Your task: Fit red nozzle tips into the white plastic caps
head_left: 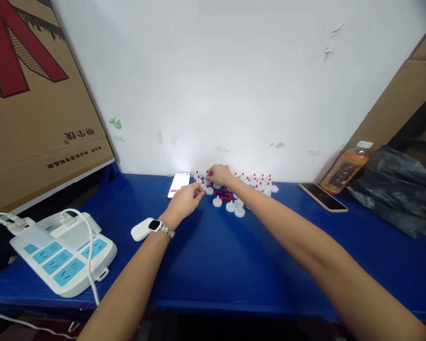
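Observation:
My right hand (pixel 220 175) reaches across to the group of caps by the wall. Its thumb and fingers are pinched at a red-tipped white nozzle cap (pixel 206 181), partly hidden by the fingers. Just left of it, my left hand (pixel 186 201) has its fingers curled together beside the white caps; whatever they may hold is hidden. Loose small red tips (pixel 227 195) lie in a pile between the hands and the caps. Nearer to me stand several white caps without red tips, one being this white cap (pixel 217 202). More red-tipped caps (pixel 261 182) are grouped to the right, behind my right forearm.
A lit phone (pixel 179 183) lies behind my left hand, and a white rounded device (pixel 141 229) by my wrist. At left sits a power strip (pixel 67 255) with cables. A dark phone (pixel 323 196), an orange drink bottle (pixel 346 168) and a black plastic bag (pixel 394 184) are at right.

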